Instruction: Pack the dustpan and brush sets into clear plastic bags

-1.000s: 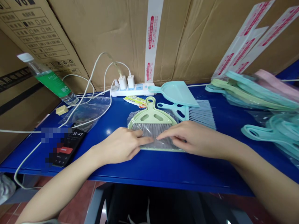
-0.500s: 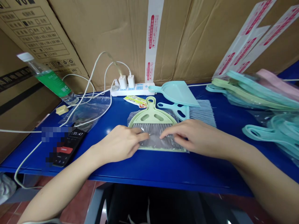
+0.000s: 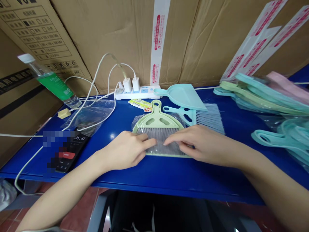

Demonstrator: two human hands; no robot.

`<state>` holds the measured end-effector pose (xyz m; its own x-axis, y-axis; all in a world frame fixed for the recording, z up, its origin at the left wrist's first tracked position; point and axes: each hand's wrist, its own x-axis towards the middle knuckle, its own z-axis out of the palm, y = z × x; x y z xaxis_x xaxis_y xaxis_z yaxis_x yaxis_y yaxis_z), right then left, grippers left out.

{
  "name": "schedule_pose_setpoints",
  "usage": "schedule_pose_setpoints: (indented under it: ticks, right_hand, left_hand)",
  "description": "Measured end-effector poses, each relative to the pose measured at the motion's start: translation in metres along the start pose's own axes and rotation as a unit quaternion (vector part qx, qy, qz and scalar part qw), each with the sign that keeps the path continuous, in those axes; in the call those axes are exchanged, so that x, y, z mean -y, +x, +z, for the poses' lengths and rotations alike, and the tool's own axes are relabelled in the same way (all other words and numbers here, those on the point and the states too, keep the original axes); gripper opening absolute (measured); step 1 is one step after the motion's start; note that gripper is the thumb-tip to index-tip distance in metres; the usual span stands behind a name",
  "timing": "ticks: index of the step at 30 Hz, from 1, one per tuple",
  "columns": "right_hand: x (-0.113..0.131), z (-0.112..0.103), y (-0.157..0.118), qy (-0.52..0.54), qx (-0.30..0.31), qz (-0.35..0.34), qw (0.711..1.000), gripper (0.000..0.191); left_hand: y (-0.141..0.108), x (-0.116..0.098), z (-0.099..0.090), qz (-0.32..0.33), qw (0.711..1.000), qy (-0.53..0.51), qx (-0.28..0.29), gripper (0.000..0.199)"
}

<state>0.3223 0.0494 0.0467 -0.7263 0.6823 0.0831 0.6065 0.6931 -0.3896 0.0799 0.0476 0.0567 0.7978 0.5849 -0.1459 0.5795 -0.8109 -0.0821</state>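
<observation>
A light green dustpan (image 3: 173, 121) lies on the blue table with its handle pointing away from me. The matching green hand brush (image 3: 157, 121), with grey bristles, is nested in it. Clear plastic wrap (image 3: 160, 149) covers the set. My left hand (image 3: 127, 149) rests at the left side of the bristles, index finger stretched onto the wrap and thumb apart. From the right, my right hand (image 3: 202, 141) points its index finger at the middle of the bristles, thumb apart and other fingers curled. Behind it lie a turquoise dustpan (image 3: 182, 96) and a turquoise brush (image 3: 210, 117).
Wrapped dustpan sets (image 3: 267, 91) and turquoise sets (image 3: 282, 138) pile up at right. A power strip (image 3: 145, 93) with white cables sits against cardboard boxes (image 3: 120, 35). A phone (image 3: 72, 154), a bottle (image 3: 55, 85) and a colourful tag (image 3: 140, 104) lie about.
My left hand has shifted slightly right over the bristles, and the index fingertips are closer together. My right hand has barely moved. The green set stays in place.
</observation>
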Motion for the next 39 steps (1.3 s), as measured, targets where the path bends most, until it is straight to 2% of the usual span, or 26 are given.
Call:
schedule_pose_setpoints:
  ticks: [4, 13, 20, 25, 29, 31, 34, 36, 39]
  right_hand:
    - [0.0027, 0.0020, 0.0018, -0.007, 0.013, -0.005, 1.000, 0.048]
    - [0.0031, 0.0023, 0.0023, -0.057, 0.028, 0.043, 0.997, 0.044]
    - [-0.0042, -0.0008, -0.0013, -0.050, 0.016, 0.054, 0.997, 0.035]
    - [-0.0055, -0.0039, -0.0016, -0.068, 0.019, 0.092, 0.993, 0.032]
    - [-0.0012, -0.0039, -0.0003, -0.067, 0.014, 0.058, 0.996, 0.030]
    - [0.0011, -0.0025, 0.0005, -0.045, 0.003, 0.028, 0.999, 0.031]
    - [0.0034, 0.0005, 0.0020, -0.013, -0.002, 0.003, 1.000, 0.040]
    - [0.0038, 0.0021, 0.0029, -0.015, 0.007, 0.004, 1.000, 0.045]
    - [0.0023, 0.0027, 0.0029, -0.046, 0.013, 0.030, 0.998, 0.045]
  left_hand:
    - [0.0004, -0.0006, 0.0009, 0.016, 1.000, -0.010, 0.005, 0.049]
    - [0.0008, -0.0010, -0.0001, -0.009, 1.000, -0.005, -0.006, 0.046]
    - [-0.0054, 0.0059, -0.0018, -0.029, 0.999, -0.025, -0.016, 0.037]
    - [-0.0062, 0.0072, -0.0032, -0.030, 0.999, -0.012, -0.005, 0.023]
    - [-0.0024, 0.0040, -0.0025, -0.017, 0.999, 0.028, -0.017, 0.020]
    - [-0.0010, 0.0022, -0.0012, 0.001, 1.000, 0.020, -0.017, 0.023]
    - [0.0000, 0.0002, 0.0007, 0.020, 1.000, -0.004, -0.010, 0.038]
    - [0.0003, -0.0005, 0.0012, 0.018, 1.000, -0.010, -0.004, 0.046]
    - [0.0003, -0.0007, 0.0002, 0.001, 1.000, -0.008, 0.004, 0.047]
